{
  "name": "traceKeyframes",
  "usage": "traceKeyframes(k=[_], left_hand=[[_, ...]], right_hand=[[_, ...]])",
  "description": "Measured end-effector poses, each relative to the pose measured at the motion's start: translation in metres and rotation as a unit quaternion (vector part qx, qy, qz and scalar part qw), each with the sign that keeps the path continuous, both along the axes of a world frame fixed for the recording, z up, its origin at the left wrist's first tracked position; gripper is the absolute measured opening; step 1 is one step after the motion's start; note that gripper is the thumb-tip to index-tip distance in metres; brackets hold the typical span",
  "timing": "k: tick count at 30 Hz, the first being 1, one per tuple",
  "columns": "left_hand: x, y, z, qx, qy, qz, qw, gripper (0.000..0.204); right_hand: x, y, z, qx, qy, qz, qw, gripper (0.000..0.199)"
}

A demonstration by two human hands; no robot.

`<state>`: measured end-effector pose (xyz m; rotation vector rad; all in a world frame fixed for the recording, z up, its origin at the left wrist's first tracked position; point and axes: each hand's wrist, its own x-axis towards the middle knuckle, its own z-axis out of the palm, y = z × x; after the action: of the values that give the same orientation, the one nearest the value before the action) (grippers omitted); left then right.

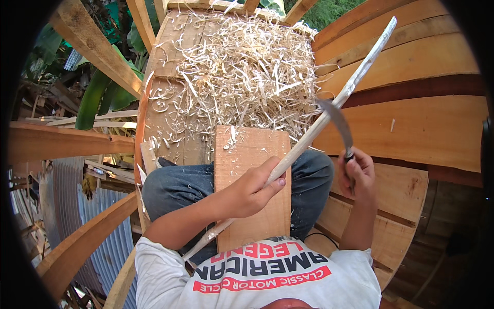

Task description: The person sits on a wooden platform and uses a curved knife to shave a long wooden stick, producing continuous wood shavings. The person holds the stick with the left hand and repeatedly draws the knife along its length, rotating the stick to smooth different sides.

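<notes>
Pale wooden stick [306,138], slanting toward the frame's upper right, sits clamped in the left hand [251,190]; the right hand [358,172] grips a curved knife [342,123], best stroked shallowly outward.

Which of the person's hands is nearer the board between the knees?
Left: the left hand is over the board; the right hand is off to its right.

Stick [309,135] slanting over the board [247,154], which lies between the knees [175,185]; left hand [252,193] around the stick, knife [343,123] in the right hand [359,172], across its farther half. Beyond the board, shavings [252,62] over the floor [165,121]; plank wall [401,129] to the right, beams [67,141] to the left.
</notes>
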<state>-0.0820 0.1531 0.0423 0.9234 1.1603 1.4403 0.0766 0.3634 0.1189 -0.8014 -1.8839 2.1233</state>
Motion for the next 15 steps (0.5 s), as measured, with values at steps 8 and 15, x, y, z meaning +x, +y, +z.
traceKeyframes(k=[8, 15], left_hand=[[-0.003, 0.001, -0.002, -0.026, -0.050, 0.037, 0.998, 0.009], [0.000, 0.006, -0.006, -0.040, -0.152, 0.041, 0.987, 0.012]], right_hand=[[0.000, -0.020, -0.039, 0.182, -0.027, -0.081, 0.980, 0.012], [0.001, -0.029, -0.049, 0.345, -0.068, -0.043, 0.935, 0.015]])
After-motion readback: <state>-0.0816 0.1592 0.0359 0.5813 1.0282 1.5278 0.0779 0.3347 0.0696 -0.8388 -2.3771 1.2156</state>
